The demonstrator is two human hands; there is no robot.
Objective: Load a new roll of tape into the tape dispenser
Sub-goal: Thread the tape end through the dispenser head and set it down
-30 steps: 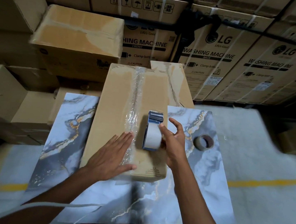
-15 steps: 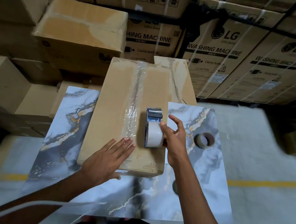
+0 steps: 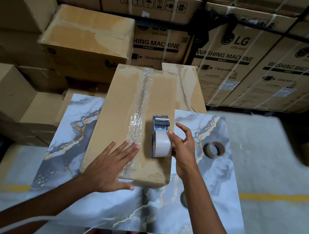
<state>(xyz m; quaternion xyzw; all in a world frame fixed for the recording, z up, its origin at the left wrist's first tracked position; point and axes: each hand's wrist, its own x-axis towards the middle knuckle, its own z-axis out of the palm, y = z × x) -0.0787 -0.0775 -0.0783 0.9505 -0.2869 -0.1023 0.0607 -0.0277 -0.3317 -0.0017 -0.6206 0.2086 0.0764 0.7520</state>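
Observation:
A metal tape dispenser (image 3: 160, 123) carrying a pale roll of tape (image 3: 162, 145) stands on a sealed cardboard box (image 3: 117, 123), right of the clear tape seam. My right hand (image 3: 183, 152) is at the dispenser's right side, fingers spread, with fingertip and thumb against the roll; any handle is hidden behind the hand. My left hand (image 3: 112, 167) lies flat on the box's near end, fingers apart over the seam and thumb over the near edge. A nearly empty brown tape core (image 3: 214, 150) lies on the marble-patterned table (image 3: 223, 200) to the right.
Stacked cardboard cartons, some printed LG washing machine (image 3: 222, 57), wall in the far side. More boxes (image 3: 5, 97) stand to the left of the table. Grey floor with a yellow line (image 3: 280, 196) runs on the right.
My left hand has slid back along the seam to the box's near edge. My right hand stays at the dispenser, which has hardly moved.

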